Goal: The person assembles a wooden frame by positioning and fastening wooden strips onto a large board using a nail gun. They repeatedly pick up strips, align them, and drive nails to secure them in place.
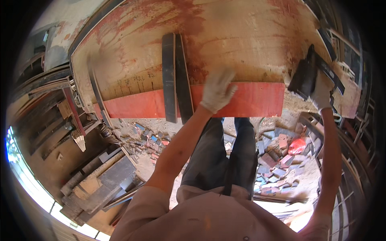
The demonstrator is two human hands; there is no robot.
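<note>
A long red board (245, 98) lies along the near edge of the large wooden worktop. My left hand (217, 90), in a pale work glove, is over this board with its fingers spread and slightly blurred; it holds nothing. Two dark narrow strips (170, 76) lie across the board just left of that hand. At the worktop's right end, my gloved right hand (321, 90) is closed at a black blocky object (304, 76), whose kind I cannot make out. A dark flat strip (331, 74) crosses close to the right hand, and its fingers are partly hidden.
Another thin dark strip (95, 88) crosses the worktop (241, 44) at the left. Small board offcuts (277, 164) litter the ground around my legs. Stacked boards (108, 176) stand at the lower left, and more long pieces lean along the right side.
</note>
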